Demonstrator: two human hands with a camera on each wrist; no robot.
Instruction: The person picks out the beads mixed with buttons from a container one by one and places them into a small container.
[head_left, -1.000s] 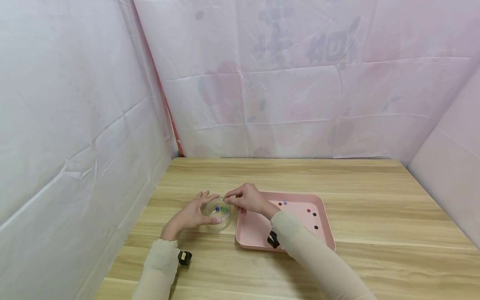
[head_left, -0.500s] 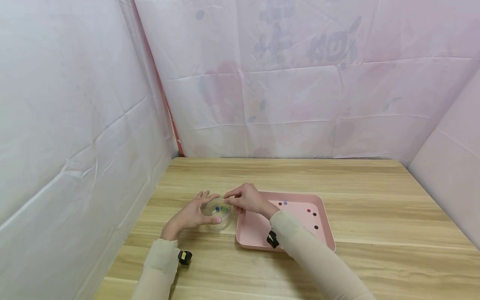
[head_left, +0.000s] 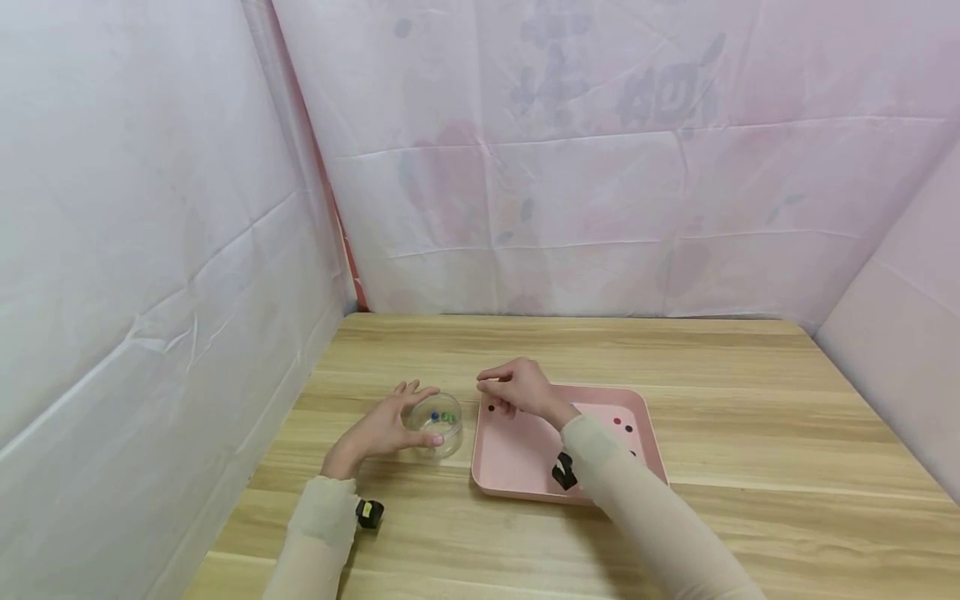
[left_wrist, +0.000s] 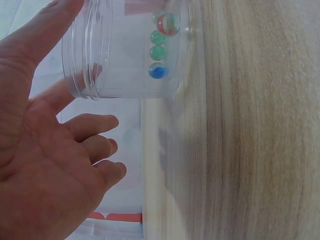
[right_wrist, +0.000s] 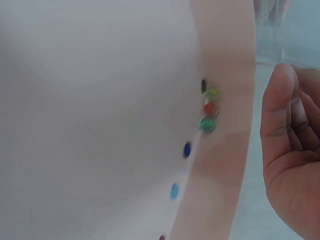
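Note:
Thumb and forefinger of my left hand [head_left: 382, 427] grip a clear round jar [head_left: 438, 437] standing on the table. The left wrist view shows a blue marble [left_wrist: 157, 71], green marbles [left_wrist: 157, 53] and a red-and-white marble [left_wrist: 169, 24] lying at its bottom. Above the back left corner of a pink tray [head_left: 517, 467], my right hand [head_left: 517, 386] has its thumb and forefinger slightly apart, with nothing visible between them. Along the tray's wall in the right wrist view sit a yellow-green marble [right_wrist: 212, 93], a red marble [right_wrist: 210, 108] and a green marble [right_wrist: 207, 124].
Small flat coloured dots lie on the tray floor, including a black dot [head_left: 491, 408], a red dot [head_left: 617, 421] and a light blue dot [right_wrist: 174, 191]. The wooden table [head_left: 750, 400] is enclosed by pale sheets [head_left: 585, 192] at the back and sides.
My right hand has moved right, from the jar's rim to over the tray. My left hand and the jar have stayed in place.

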